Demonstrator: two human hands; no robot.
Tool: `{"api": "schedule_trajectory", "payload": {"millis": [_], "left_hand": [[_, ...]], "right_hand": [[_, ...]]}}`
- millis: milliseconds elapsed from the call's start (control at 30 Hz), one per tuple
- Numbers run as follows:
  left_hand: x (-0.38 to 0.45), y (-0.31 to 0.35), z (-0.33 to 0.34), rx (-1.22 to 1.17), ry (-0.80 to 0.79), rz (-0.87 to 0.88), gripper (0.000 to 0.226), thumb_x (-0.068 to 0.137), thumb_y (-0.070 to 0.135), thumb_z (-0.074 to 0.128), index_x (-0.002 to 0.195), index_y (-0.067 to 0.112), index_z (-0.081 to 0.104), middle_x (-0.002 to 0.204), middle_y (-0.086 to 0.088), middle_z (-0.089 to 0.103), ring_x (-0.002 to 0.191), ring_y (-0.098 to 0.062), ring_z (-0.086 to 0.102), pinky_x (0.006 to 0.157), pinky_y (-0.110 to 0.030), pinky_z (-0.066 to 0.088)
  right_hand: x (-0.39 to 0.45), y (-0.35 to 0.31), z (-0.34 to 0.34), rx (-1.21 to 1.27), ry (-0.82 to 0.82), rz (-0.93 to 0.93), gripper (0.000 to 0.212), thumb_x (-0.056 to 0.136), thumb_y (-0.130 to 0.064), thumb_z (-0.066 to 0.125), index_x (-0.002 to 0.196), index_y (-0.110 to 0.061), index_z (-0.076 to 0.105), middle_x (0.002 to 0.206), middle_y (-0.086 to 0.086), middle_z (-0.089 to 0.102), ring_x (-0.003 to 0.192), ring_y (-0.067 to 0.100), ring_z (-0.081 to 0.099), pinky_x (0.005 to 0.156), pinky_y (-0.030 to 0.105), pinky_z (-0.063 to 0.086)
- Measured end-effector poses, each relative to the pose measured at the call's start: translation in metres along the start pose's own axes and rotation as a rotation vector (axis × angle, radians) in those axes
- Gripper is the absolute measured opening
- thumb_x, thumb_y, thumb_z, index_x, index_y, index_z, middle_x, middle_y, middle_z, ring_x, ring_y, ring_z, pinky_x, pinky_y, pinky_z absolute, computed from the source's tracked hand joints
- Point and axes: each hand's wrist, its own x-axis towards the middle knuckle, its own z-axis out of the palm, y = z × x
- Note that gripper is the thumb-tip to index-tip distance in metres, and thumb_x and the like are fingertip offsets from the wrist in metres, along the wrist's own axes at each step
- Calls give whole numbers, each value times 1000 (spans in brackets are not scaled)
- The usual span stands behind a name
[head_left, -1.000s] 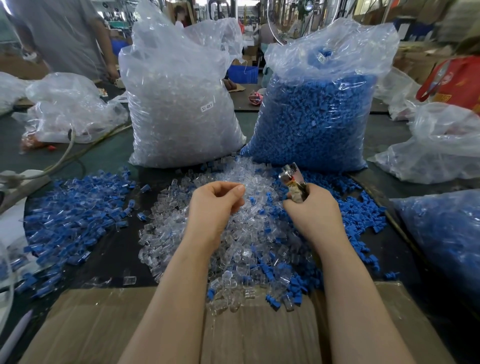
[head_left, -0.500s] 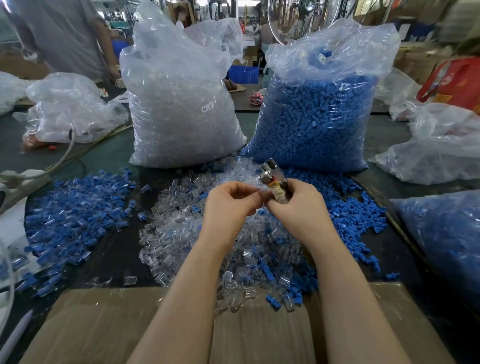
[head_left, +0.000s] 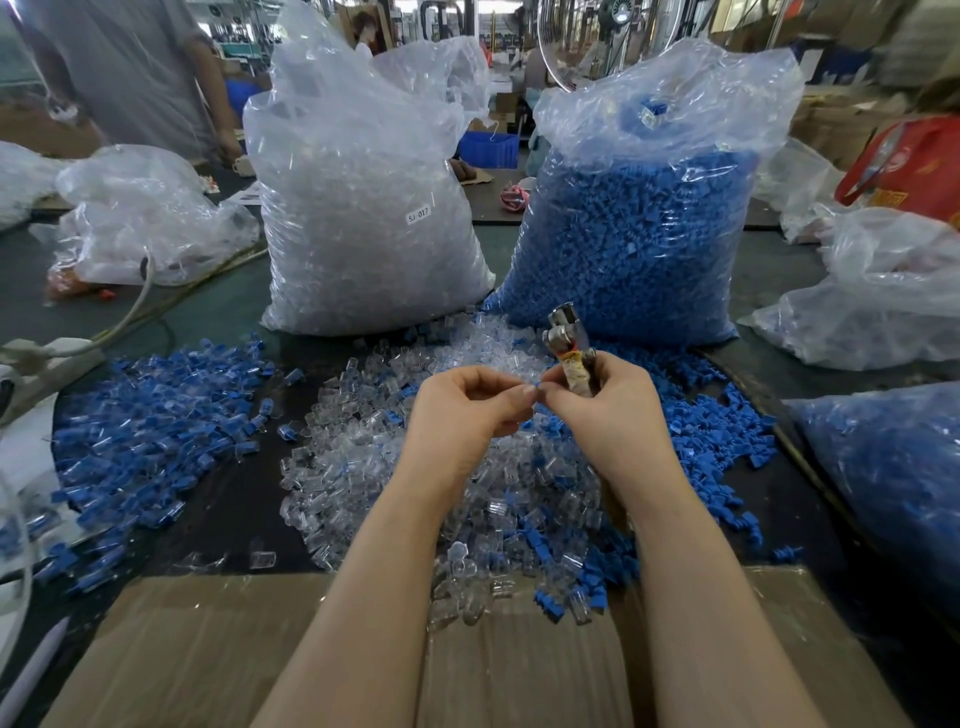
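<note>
Metal tool stands nearly upright, head up, clenched in your right hand. Your left hand pinches a small blue piece in its grip.

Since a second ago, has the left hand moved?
Yes, the left hand shifted right, toward the blue bag, meeting the right hand on a small blue piece.

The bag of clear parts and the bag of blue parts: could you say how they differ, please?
The bag of clear parts holds transparent pieces and bears a white label; the bag of blue parts holds blue pieces, with no label visible. Both stand upright in see-through plastic.
</note>
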Motion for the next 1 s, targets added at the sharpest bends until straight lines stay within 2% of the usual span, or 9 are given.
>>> {"api": "schedule_trajectory", "payload": {"millis": [133,233,400,533,600,733,833,1000], "left_hand": [[0,-1,3,46,31,-3,11,77,19,83,78,14,73,69,3,72,66,-7,64,64,-18,54],[0,-2,2,8,82,-14,10,75,19,84,75,16,75,65,3,68,60,-6,56,62,-19,50],[1,0,-2,-107,146,-37,5,81,10,78,83,12,74,72,-2,75,67,-11,71,63,-20,56],[-1,1,0,-141,154,-39,6,83,5,75,87,9,73,77,-7,76,74,-15,74,63,-20,57],[-1,3,1,-141,150,-32,7,82,4,75,86,9,73,77,-8,76,74,-16,74,63,-20,57],[-2,5,3,-95,146,11,6,82,4,75,85,8,74,75,-8,76,72,-16,74,63,-21,56],[-2,6,4,-12,151,57,7,81,5,77,83,11,75,73,-5,75,72,-17,74,65,-24,58],[-2,5,7,175,182,152,20,78,9,79,72,28,74,67,2,74,70,-14,73,72,-36,61]], "right_hand": [[0,-1,2,44,-2,21,14,79,-15,75,78,-28,68,79,-7,71,80,14,67,79,41,58],[-1,-2,4,55,20,4,15,80,-15,76,76,-27,68,77,-7,70,79,14,67,78,39,58],[-2,-3,3,86,69,-51,19,81,-14,75,73,-30,67,67,-12,67,62,0,59,65,25,50],[-3,-5,3,79,52,-84,23,83,-12,73,73,-32,67,67,-17,67,62,-3,60,63,22,48],[-4,-7,4,46,46,-102,22,83,-13,73,75,-33,66,69,-15,68,67,-1,63,66,25,51],[-4,-9,7,-82,67,-131,9,82,-19,73,83,-26,68,78,-9,69,79,14,66,79,42,55],[-5,-10,7,-154,99,-157,8,81,-22,72,89,-19,70,77,-8,68,78,18,64,77,45,54],[-6,-11,6,-202,91,-165,7,80,-23,70,87,-19,70,75,-7,68,76,19,62,71,45,53]]}}
